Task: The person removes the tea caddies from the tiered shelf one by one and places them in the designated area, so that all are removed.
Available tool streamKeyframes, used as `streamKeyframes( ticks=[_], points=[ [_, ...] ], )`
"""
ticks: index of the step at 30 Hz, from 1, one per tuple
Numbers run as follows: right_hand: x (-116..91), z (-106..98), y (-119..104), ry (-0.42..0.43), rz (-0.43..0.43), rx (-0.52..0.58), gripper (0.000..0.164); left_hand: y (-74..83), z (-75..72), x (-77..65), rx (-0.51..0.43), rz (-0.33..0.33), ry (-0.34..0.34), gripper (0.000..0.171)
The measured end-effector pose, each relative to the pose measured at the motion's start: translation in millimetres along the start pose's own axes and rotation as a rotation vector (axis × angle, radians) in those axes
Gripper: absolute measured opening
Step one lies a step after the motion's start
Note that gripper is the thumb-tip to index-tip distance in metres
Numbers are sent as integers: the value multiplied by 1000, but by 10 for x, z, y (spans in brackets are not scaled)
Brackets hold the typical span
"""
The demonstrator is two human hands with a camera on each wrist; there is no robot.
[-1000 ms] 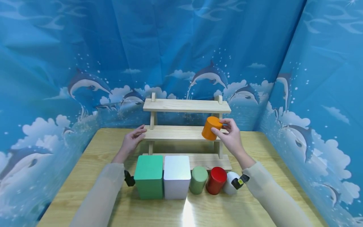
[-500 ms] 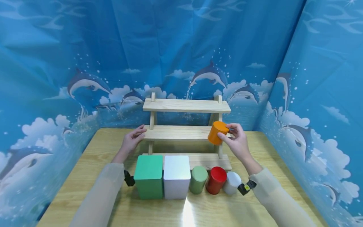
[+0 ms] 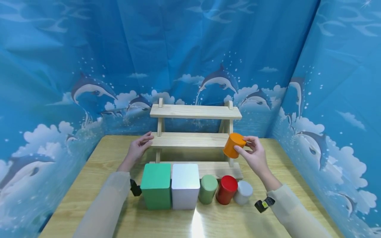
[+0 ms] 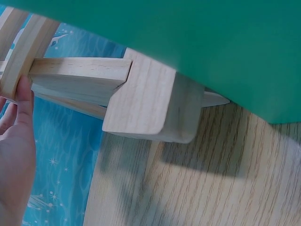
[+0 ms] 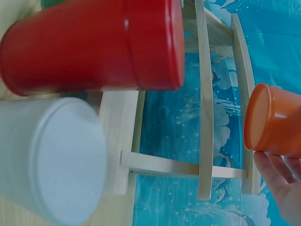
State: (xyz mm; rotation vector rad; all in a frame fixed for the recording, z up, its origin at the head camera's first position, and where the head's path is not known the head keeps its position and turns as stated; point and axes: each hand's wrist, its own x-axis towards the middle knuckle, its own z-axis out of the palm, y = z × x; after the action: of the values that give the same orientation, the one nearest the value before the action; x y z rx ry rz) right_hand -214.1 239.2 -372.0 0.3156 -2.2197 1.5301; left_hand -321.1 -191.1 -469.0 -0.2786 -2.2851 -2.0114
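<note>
An orange canister [image 3: 234,145] is held by its right side between the thumb and fingers of my right hand [image 3: 256,153]. It tilts slightly, in front of the right end of the middle board of a three-tier wooden display shelf [image 3: 187,140]. My left hand [image 3: 139,148] grips the left end of that middle board, its thumb at the edge in the left wrist view. From the right wrist view, the orange canister [image 5: 282,120] shows its flat end, with fingertips beneath it.
Before the shelf stand a green box [image 3: 156,186], a white box [image 3: 186,186], a light green canister [image 3: 208,189], a red canister [image 3: 227,189] and a white canister [image 3: 243,192] in a row. A dolphin-print curtain [image 3: 184,49] hangs behind the wooden table [image 3: 113,155].
My right hand has drawn the orange canister rightward, down and towards me, from before the middle board to its right end. The left hand has stayed in place.
</note>
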Motion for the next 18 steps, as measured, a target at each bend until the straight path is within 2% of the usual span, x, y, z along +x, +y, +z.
streamKeyframes(
  ticks=[3,7,12,18],
  points=[
    [-40,-35,30,6,12,3,39,17,3,-10,-18,-1,-9,38],
    [-83,-75,47,14,7,25,38,124,11,-50,-51,7,-23,35],
    [-151,-124,39,31,18,20,37,250,32,-114,-26,14,-29,34],
    [-208,-204,178,43,54,2,38,279,33,-129,-26,1,-22,33]
  ],
)
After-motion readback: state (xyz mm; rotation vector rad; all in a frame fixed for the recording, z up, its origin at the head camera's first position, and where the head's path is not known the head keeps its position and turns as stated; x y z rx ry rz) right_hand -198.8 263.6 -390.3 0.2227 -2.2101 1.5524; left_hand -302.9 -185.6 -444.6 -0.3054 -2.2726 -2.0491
